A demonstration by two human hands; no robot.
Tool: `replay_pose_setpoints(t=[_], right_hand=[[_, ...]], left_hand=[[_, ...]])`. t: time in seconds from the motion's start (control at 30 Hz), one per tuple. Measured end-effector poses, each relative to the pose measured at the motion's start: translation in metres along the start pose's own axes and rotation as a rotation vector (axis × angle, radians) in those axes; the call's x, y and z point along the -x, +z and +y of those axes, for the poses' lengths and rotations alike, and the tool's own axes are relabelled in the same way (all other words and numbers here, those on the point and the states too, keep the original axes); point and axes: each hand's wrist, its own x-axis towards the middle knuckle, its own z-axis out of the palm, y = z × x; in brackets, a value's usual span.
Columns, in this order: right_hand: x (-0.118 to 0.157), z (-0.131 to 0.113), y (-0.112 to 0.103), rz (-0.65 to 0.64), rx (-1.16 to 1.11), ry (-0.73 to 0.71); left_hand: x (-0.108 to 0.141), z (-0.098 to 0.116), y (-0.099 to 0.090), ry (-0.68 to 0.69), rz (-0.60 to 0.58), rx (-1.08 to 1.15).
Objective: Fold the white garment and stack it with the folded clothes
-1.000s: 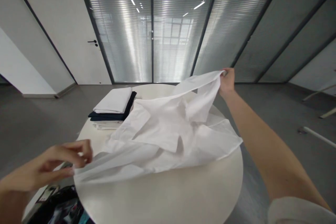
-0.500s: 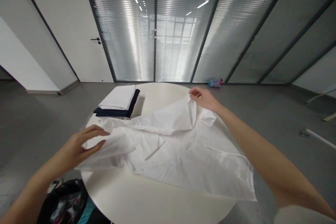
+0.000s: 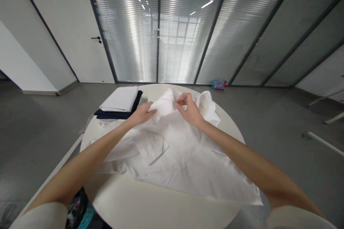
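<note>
A white garment (image 3: 182, 161), which looks like a shirt or lab coat, lies spread and wrinkled over the round table. My left hand (image 3: 143, 113) grips its far part, thumb and fingers closed on the cloth. Close by on the right, my right hand (image 3: 189, 109) pinches the same cloth near the far edge. Between and beyond the hands the fabric bunches up, with a loose fold to the right of my right hand. The garment's lower right corner hangs past the table edge.
The white round table (image 3: 150, 200) carries a stack of folded clothes at far left: a white one (image 3: 120, 99) over navy cloth (image 3: 113, 115). A black bag (image 3: 76, 207) sits below left. A blue and red object (image 3: 219, 84) lies on the floor by the glass wall.
My left hand has moved right and away from me and now holds the cloth. My right hand has shifted left and slightly nearer. The garment's far part has been gathered up.
</note>
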Motion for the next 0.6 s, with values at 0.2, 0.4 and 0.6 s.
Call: replay_pose_setpoints(t=[0.2, 0.4, 0.6], right_hand=[[0.048, 0.021, 0.026, -0.478, 0.435, 0.059], [0.064, 0.029, 0.037, -0.476, 0.51, 0.018], [0.058, 0.021, 0.015, -0.108, 0.175, 0.162]], left_hand=[[-0.003, -0.01, -0.01, 0.017, 0.555, 0.043], [0.015, 0.021, -0.01, 0.525, 0.067, -0.285], [0.011, 0.015, 0.013, 0.37, -0.206, -0.291]])
